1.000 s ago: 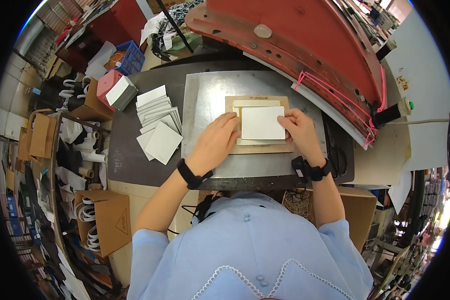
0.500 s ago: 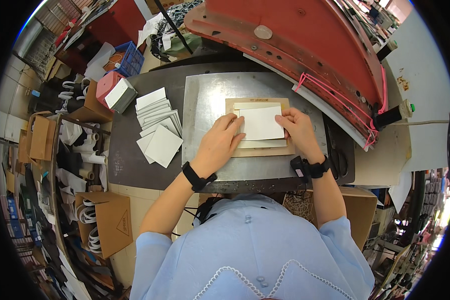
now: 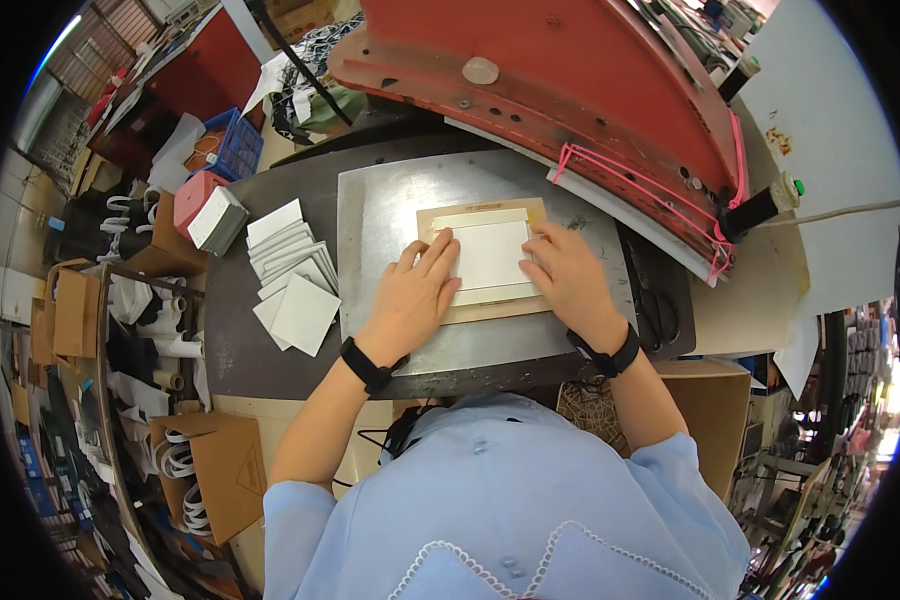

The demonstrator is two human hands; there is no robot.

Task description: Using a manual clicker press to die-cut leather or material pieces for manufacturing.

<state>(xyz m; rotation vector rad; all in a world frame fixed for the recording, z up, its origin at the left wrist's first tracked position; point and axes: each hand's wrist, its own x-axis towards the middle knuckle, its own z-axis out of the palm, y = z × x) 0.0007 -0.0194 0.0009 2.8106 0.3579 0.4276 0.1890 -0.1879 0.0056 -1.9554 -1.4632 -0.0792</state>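
A white rectangular card (image 3: pixel 492 256) lies over a brown board (image 3: pixel 510 305) with pale strips along its far and near sides. Flat on the card's left edge rest the outstretched fingers of my left hand (image 3: pixel 417 288). At the opposite edge, my right hand (image 3: pixel 573 276) has its thumb and bent fingers closed on the card's rim; the undersides of those fingertips are hidden. Under the board is a shiny metal plate (image 3: pixel 375 215). To the left, a fanned stack of white cards (image 3: pixel 297 300) lies on the dark table (image 3: pixel 255 360).
A large red machine arm (image 3: pixel 530 70) with a pale bar and pink cords (image 3: pixel 640 185) slants over the table's far right. Beyond the fanned cards stand a white block of cards (image 3: pixel 217 222) and a red box (image 3: pixel 195 195). Scissors (image 3: pixel 658 310) lie by the plate's right edge.
The white card has come down and to the near side, lying flatter on the board. My right fingers have shifted along its edge. The whole view has moved slightly to the right.
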